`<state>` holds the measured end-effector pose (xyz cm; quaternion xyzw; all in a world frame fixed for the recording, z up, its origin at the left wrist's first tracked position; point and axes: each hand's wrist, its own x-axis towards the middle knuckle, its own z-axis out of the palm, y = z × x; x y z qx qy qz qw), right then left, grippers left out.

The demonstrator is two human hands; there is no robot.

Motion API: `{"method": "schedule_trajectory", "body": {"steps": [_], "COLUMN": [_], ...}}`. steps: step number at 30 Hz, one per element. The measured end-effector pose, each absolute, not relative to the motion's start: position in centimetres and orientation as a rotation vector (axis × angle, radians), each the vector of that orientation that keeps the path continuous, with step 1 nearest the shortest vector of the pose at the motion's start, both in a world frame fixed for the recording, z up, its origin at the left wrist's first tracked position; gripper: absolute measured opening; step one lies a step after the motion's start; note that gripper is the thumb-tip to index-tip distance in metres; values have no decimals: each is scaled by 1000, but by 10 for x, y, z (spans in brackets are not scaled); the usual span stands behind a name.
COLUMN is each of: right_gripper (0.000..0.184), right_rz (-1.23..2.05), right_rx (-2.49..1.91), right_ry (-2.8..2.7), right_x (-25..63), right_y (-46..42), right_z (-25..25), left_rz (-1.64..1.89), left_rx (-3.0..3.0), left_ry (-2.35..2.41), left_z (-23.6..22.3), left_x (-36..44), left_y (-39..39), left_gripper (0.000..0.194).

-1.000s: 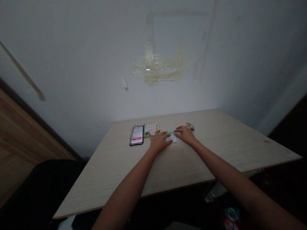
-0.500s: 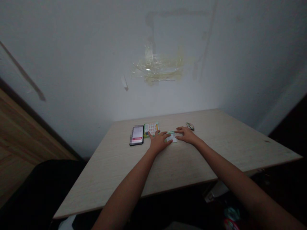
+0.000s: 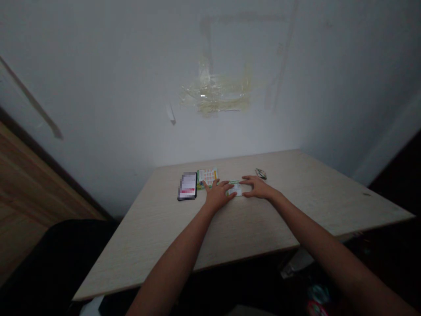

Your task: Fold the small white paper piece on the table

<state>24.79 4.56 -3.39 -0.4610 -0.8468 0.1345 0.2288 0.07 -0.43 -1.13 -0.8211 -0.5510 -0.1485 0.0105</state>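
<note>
A small green-and-white printed paper or card lies flat on the table between my two hands. My left hand rests with its fingers spread, thumb and a finger on the card's left part. Some of its other fingers reach over the lower edge of a green printed booklet or sheet. On the other side, my right hand has its fingers apart, the fingertips and thumb at the card's right edge. Just beyond the right hand sits a small patterned item, too small to name.
A phone with a lit, partly blurred screen lies left of the booklet. The pale wooden table meets a wall with old tape at its back edge. A dark chair-like shape stands at the left.
My right thumb has shifted a little toward me along the card's right edge. The left hand and the things on the table look the same.
</note>
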Motion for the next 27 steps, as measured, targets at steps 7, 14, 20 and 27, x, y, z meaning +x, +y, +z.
{"method": "schedule_trajectory", "body": {"steps": [7, 14, 20, 27], "right_gripper": [68, 63, 19, 19], "right_rz": [358, 374, 486, 414], "right_rx": [-1253, -1226, -1062, -1106], "right_ry": [-2331, -2276, -2203, -2138], "right_x": [248, 248, 249, 247], "right_y": [45, 44, 46, 51], "right_z": [-35, -36, -34, -40], "left_rz": [-497, -500, -490, -520], "left_rx": [-2576, -2582, -2578, -2577], "left_ry": [-1738, -1728, -1737, -1735], "left_z": [-11, -12, -11, -11], "left_x": [1, 1, 1, 2], "left_y": [-3, -3, -3, -4], "left_gripper": [44, 44, 44, 43]}}
